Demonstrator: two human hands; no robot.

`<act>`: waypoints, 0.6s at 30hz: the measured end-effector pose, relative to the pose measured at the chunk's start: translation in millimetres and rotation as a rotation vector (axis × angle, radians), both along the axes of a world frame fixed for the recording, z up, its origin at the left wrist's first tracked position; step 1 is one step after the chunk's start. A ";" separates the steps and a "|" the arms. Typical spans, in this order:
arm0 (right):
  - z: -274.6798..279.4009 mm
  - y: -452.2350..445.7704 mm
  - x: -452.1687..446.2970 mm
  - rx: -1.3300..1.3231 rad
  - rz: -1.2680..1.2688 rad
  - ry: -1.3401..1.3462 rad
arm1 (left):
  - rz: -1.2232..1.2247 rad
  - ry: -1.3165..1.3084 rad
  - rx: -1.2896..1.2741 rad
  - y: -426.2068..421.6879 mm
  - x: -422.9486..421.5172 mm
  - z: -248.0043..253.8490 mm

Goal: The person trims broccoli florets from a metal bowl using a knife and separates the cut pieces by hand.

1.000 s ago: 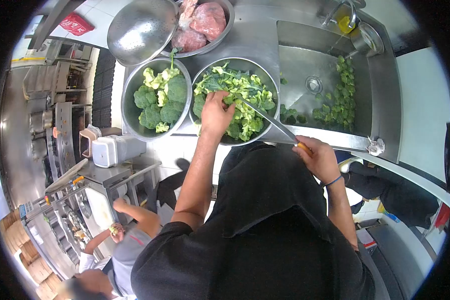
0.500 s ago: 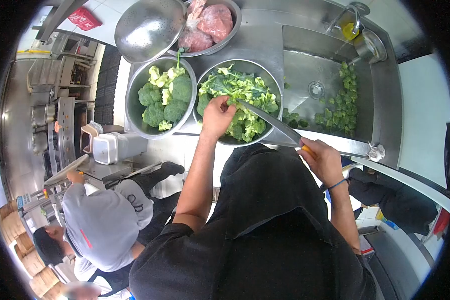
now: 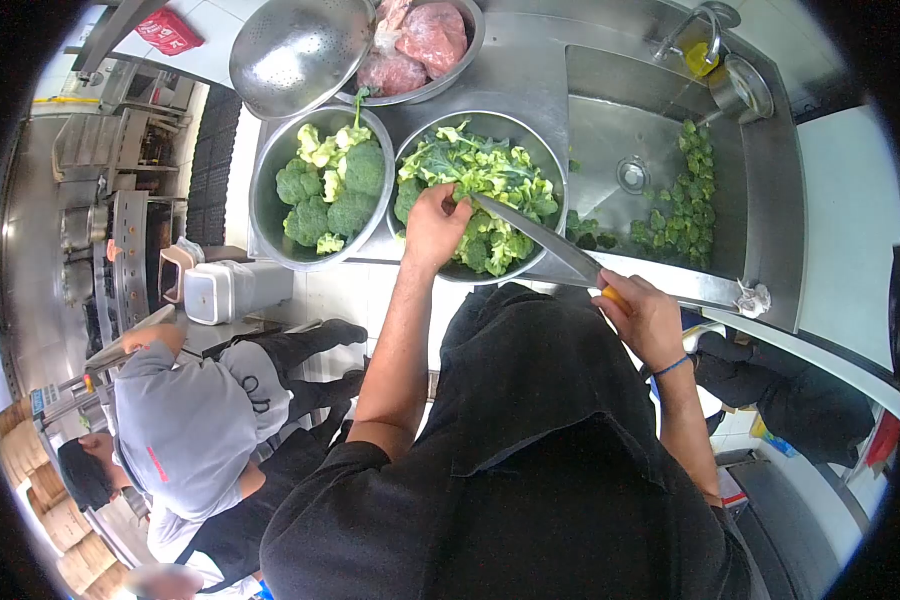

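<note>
My right hand (image 3: 642, 308) is closed round the orange handle of a long knife (image 3: 540, 236). Its blade points up and left, over a steel bowl (image 3: 562, 190) heaped with cut broccoli pieces (image 3: 500, 172). At the blade's tip, my left hand (image 3: 437, 222) pinches a small green piece, probably broccoli, over the left side of that bowl. Just to the left, a second steel bowl (image 3: 258, 205) holds large broccoli heads (image 3: 350, 213) and pale stems.
Broccoli florets (image 3: 688, 200) lie in the sink (image 3: 610, 130) at right, under a faucet (image 3: 705, 20). Behind the bowls are a steel colander (image 3: 295, 55) and a basin with bagged meat (image 3: 432, 40). Garlic (image 3: 753, 299) sits on the sink's edge. Co-workers (image 3: 185, 420) stand lower left.
The view has shifted slightly. The co-worker in grey has come into fuller view at lower left and leans over the counter there. My hands and the knife keep nearly the same place over the bowl.
</note>
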State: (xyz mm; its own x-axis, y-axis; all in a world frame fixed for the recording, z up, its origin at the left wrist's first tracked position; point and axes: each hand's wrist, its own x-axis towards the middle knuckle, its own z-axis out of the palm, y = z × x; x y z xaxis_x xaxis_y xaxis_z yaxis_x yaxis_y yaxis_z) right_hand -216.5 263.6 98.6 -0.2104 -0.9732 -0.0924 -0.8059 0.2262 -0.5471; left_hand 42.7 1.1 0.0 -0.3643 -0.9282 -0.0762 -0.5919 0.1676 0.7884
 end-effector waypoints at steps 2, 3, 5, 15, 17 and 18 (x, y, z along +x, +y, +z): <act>-1.5 1.2 0.1 -0.003 -0.004 0.008 | -0.011 0.020 0.035 -0.7 0.3 0.0; -0.9 1.0 1.1 0.002 -0.005 0.007 | -0.016 0.030 0.053 -0.6 -0.2 2.0; 0.6 -0.8 3.3 0.010 -0.007 0.003 | 0.004 0.059 0.067 3.5 -3.0 5.5; -9.4 -12.8 8.2 -0.029 0.036 -0.001 | -0.022 -0.038 -0.023 14.1 1.1 0.6; -15.4 -19.6 10.5 -0.057 0.053 0.019 | 0.017 0.026 -0.048 22.9 -3.8 -0.8; -18.0 -23.8 11.9 -0.052 0.050 0.029 | 0.039 0.057 -0.061 27.1 -6.0 0.1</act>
State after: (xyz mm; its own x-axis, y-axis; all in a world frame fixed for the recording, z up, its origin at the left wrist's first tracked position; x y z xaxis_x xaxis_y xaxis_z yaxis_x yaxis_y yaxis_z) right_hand -204.5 239.8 80.6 -0.1631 -0.9860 -0.0356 -0.8314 0.1568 -0.5330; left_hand 36.7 28.2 0.1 -0.3300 -0.9440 0.0008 -0.5536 0.1942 0.8099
